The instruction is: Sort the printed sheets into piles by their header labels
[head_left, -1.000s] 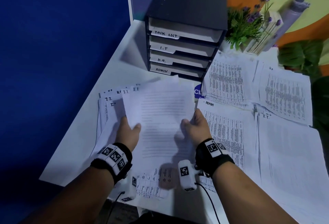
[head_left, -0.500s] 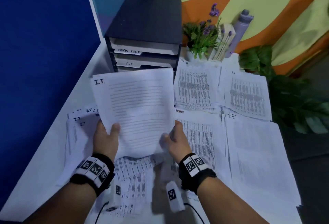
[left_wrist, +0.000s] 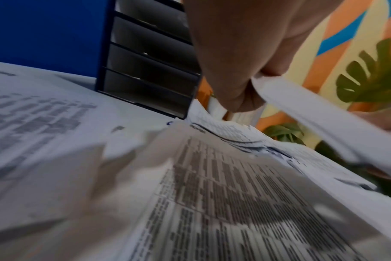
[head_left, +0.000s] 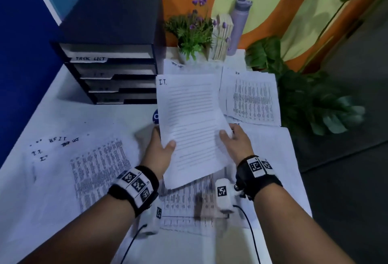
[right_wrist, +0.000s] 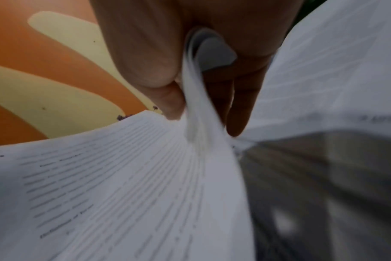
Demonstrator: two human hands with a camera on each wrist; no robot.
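Observation:
Both hands hold up a printed sheet headed "I.T." (head_left: pixel 189 121) above the white table. My left hand (head_left: pixel 159 150) pinches its lower left edge, thumb on top. My right hand (head_left: pixel 235 140) pinches the lower right edge; the right wrist view shows the sheet (right_wrist: pixel 127 185) curling between thumb and fingers. In the left wrist view the sheet's edge (left_wrist: pixel 313 113) leaves my left hand (left_wrist: pixel 234 74). Unsorted sheets (head_left: pixel 96 171) fan out at the left with mixed headers. Piles lie behind: "TASK LIST" (head_left: pixel 189 67), "H.R." (head_left: pixel 252 96), and a plain-looking pile (head_left: pixel 270 150) under my right hand.
A black drawer unit (head_left: pixel 111 54) with labelled trays stands at the back left. A potted purple plant (head_left: pixel 193 33), a lilac bottle (head_left: pixel 239 24) and a big green plant (head_left: pixel 304 96) stand at the back right. The table edge (head_left: pixel 302 179) drops off at the right.
The I.T. sheet has been lifted off the left stack and carried right, toward the sorted piles, with both hands still holding it. The camera view has swung right.

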